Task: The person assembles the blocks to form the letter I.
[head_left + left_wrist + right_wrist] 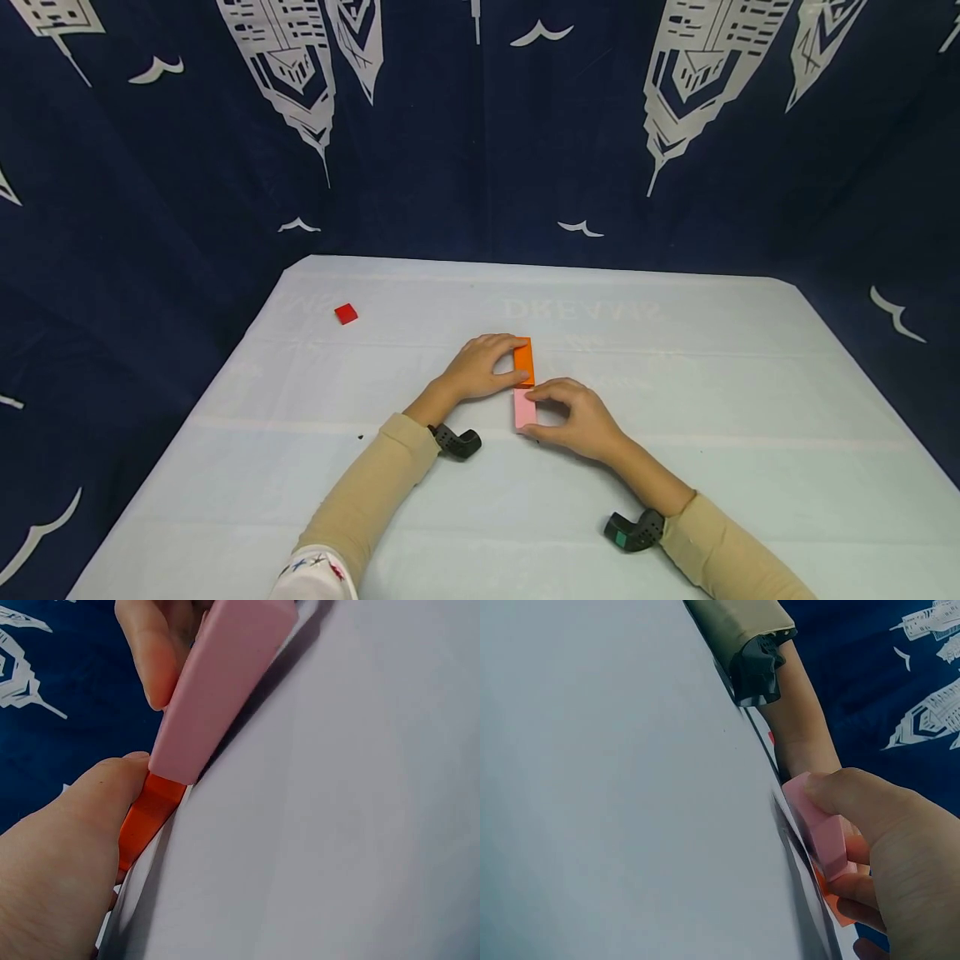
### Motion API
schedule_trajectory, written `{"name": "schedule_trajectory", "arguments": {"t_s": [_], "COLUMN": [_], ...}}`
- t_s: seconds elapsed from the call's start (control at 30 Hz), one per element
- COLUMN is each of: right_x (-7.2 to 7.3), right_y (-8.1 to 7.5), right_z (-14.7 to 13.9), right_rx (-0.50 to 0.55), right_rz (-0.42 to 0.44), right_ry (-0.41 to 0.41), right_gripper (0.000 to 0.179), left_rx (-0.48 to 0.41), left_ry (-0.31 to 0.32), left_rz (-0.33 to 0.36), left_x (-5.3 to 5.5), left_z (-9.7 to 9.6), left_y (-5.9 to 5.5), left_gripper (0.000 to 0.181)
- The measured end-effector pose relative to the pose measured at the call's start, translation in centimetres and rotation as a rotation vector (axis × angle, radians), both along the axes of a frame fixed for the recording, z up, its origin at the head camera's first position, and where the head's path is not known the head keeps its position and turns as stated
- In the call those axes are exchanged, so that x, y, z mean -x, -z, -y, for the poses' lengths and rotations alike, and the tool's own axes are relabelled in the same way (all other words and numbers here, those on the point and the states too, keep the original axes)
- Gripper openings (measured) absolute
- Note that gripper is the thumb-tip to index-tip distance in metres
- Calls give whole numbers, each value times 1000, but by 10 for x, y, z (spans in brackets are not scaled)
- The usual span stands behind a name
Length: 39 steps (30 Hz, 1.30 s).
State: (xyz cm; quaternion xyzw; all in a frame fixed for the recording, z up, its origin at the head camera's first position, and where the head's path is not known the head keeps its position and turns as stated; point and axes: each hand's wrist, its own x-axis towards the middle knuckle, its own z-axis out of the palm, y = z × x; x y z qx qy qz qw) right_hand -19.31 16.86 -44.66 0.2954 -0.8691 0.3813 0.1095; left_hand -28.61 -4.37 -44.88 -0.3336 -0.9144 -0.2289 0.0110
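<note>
My left hand [480, 367] pinches an orange block [524, 363] lengthwise, thumb at its near end and fingers at its far end. Just in front of it, my right hand [573, 417] grips a pink block [524, 410] between thumb and fingertips. The two blocks stand end to end in one line, the orange one farther away. In the left wrist view the pink block [225, 690] meets the end of the orange block [150, 817]. From the right wrist, the pink block [821, 825] covers much of the orange one.
A small red block [346, 314] lies at the back left of the white-covered table [675, 350]. Dark blue cloth [487, 167] with white prints hangs behind. Black camera bands [459, 442] sit on both wrists.
</note>
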Motion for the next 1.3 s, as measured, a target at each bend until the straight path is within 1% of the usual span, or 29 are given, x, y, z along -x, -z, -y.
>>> {"name": "schedule_trajectory", "arguments": {"t_s": [0.13, 0.3, 0.43, 0.8, 1.3], "right_x": [0, 2, 2, 2, 1], "right_y": [0, 2, 2, 2, 3], "right_z": [0, -1, -1, -3, -2], "right_rx": [-25, -60, -64, -68, -58], "right_rz": [-17, -59, -77, -27, 4], "right_ry": [-8, -16, -13, 20, 43], "right_gripper": [45, 44, 44, 46, 45], "left_rx": [1, 4, 10, 3, 13], "left_ry": [0, 0, 0, -3, -4], "left_rz": [0, 0, 1, 7, 9], "left_x": [0, 0, 1, 1, 1], "left_z": [0, 0, 0, 0, 0], "left_y": [0, 0, 0, -2, 0], "left_gripper": [61, 61, 61, 61, 62]}}
